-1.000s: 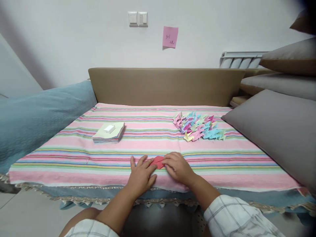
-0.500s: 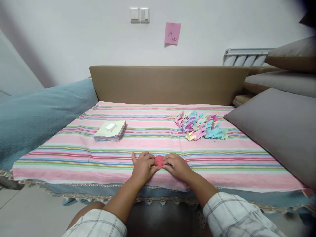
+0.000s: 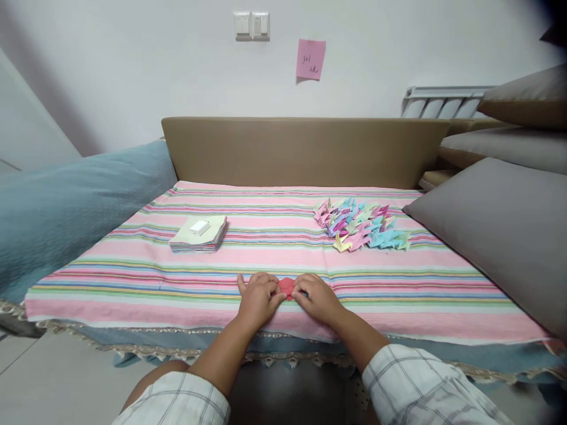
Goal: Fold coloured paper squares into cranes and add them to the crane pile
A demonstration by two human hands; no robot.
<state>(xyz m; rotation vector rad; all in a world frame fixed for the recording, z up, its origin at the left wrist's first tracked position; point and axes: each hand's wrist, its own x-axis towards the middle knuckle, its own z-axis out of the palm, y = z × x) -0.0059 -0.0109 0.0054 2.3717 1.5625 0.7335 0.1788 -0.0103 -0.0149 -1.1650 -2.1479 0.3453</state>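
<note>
Here on my head view, the striped cloth [image 3: 274,257] fills the middle, running back to the brown backrest [image 3: 301,152]. A big grey cushion [image 3: 491,230] leans in from the right, near a cluster of paper cranes [image 3: 361,229] in pink, blue, purple and yellow. Over to the left sits the paper stack [image 3: 202,242], well apart from them. And my hands, close together at the near side: left hand [image 3: 259,300], little finger splayed, its grip drawn in at the paper's left edge; right hand [image 3: 319,300] closed, fingertips and thumb at the right edge. Between them, the red paper [image 3: 286,287], low on the cloth. Smallest, a white block [image 3: 199,227] atop the stack.
</note>
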